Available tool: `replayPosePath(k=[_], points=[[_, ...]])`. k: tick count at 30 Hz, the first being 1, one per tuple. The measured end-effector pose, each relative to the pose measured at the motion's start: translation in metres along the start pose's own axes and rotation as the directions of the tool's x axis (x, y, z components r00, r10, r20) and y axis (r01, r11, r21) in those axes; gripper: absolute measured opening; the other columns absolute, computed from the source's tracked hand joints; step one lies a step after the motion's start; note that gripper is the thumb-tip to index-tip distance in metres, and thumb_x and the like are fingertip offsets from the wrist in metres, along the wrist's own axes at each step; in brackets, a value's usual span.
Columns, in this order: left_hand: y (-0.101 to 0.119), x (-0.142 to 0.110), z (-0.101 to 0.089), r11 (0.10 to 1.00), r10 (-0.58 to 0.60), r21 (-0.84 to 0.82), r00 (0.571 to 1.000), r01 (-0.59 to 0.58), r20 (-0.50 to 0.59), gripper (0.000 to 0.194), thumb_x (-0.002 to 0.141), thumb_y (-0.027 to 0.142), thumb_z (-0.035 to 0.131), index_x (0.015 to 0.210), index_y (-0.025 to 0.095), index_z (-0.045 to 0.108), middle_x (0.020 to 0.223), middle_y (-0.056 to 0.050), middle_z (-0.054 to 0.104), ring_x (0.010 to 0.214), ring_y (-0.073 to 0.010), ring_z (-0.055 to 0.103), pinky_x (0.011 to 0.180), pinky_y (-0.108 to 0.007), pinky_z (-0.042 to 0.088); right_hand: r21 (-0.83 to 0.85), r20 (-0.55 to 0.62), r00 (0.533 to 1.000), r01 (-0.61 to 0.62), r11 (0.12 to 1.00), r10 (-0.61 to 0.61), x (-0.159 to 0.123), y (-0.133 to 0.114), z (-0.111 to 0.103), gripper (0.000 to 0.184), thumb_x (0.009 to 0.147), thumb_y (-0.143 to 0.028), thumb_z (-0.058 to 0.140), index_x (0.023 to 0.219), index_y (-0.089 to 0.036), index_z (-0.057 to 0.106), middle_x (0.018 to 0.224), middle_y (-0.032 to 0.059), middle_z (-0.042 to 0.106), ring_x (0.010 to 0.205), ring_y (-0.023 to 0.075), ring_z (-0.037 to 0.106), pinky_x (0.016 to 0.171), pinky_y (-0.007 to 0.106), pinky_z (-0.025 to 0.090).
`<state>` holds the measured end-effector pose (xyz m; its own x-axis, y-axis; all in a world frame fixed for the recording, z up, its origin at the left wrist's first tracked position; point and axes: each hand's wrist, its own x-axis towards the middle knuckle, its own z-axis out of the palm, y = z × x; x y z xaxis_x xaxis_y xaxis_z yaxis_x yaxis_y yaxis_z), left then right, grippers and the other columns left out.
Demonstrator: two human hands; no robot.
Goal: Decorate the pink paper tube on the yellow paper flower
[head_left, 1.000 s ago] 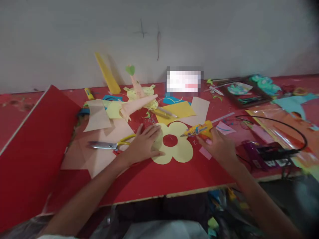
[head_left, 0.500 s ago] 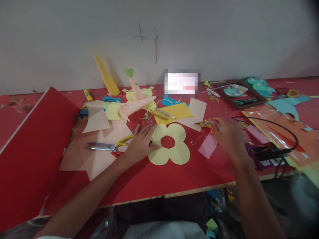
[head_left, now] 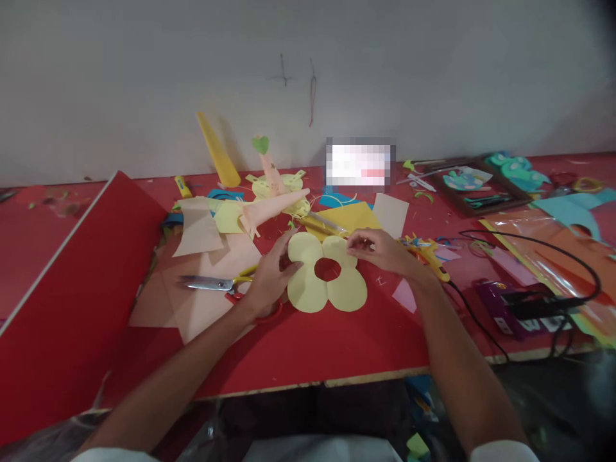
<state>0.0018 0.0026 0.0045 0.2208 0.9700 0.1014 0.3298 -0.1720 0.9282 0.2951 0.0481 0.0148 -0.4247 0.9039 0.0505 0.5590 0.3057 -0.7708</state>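
A big red sheet (head_left: 72,282) lies at the left. Scissors (head_left: 212,283) lie on pink paper (head_left: 202,295). The left hand (head_left: 269,279) pinches the yellow paper flower (head_left: 327,282) at its left edge. The right hand (head_left: 382,251) pinches its top right petal. A glue gun (head_left: 428,253) lies just beside that hand.

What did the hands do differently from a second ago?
The right hand let go of the yellow glue gun, which now lies on the red table, and moved left to the top of the yellow paper flower. The left hand stayed at the flower's left edge. The scissors did not move.
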Motion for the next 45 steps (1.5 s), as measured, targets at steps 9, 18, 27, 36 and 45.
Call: replayPosePath(k=[9,18,27,36,45], points=[[0.002,-0.007,-0.003,0.900,0.259,0.348,0.964,-0.261,0.054,0.037,0.101,0.024,0.056,0.137,0.025,0.064,0.124,-0.007,0.074,0.110,-0.0213,0.067,0.105,-0.038,0.049,0.049,-0.114,0.993,0.004,0.999,0.001,0.004,-0.005,0.022,0.035,0.099,-0.053,0.055,0.118,-0.027,0.068,0.112,0.0073,0.075,0.077,0.0205,0.062,0.072,0.035,0.050],[0.004,-0.008,-0.013,0.859,0.320,0.397,0.944,-0.324,0.079,0.034,0.106,0.036,0.046,0.125,0.027,0.073,0.087,-0.004,0.070,0.086,-0.0195,0.062,0.088,-0.035,0.052,0.248,-0.192,0.979,-0.019,0.969,0.069,0.004,-0.008,0.014,0.045,0.090,-0.060,0.065,0.116,-0.023,0.067,0.111,0.0085,0.073,0.081,0.0199,0.063,0.071,0.033,0.051],[0.020,0.030,-0.028,0.828,0.292,0.512,0.955,-0.229,-0.045,0.051,0.104,0.031,0.045,0.154,0.020,0.042,0.140,-0.012,0.065,0.132,-0.0263,0.058,0.115,-0.044,0.045,0.474,-0.290,0.942,-0.012,0.880,0.168,-0.003,0.000,0.000,0.035,0.081,-0.056,0.077,0.087,-0.022,0.070,0.074,-0.0001,0.067,0.063,0.0156,0.058,0.056,0.028,0.047],[0.025,0.104,-0.041,0.344,0.067,0.939,0.998,-0.010,-0.014,0.063,0.088,0.003,0.045,0.151,0.007,0.047,0.120,-0.026,0.071,0.121,-0.0413,0.063,0.110,-0.063,0.034,0.601,-0.581,0.749,0.131,0.788,0.319,0.002,0.024,-0.014,0.036,0.073,-0.052,0.082,0.090,-0.024,0.067,0.077,-0.0014,0.069,0.060,0.0143,0.059,0.053,0.027,0.048],[0.048,0.081,-0.116,0.657,0.279,0.754,0.929,-0.001,-0.242,0.048,0.089,0.031,0.067,0.136,0.022,0.058,0.122,-0.013,0.073,0.112,-0.0330,0.069,0.103,-0.052,0.051,0.515,-0.722,0.602,0.138,0.846,0.341,0.001,0.043,-0.025,0.034,0.080,-0.055,0.074,0.088,-0.025,0.062,0.073,-0.0021,0.058,0.061,0.0152,0.052,0.051,0.028,0.042]])
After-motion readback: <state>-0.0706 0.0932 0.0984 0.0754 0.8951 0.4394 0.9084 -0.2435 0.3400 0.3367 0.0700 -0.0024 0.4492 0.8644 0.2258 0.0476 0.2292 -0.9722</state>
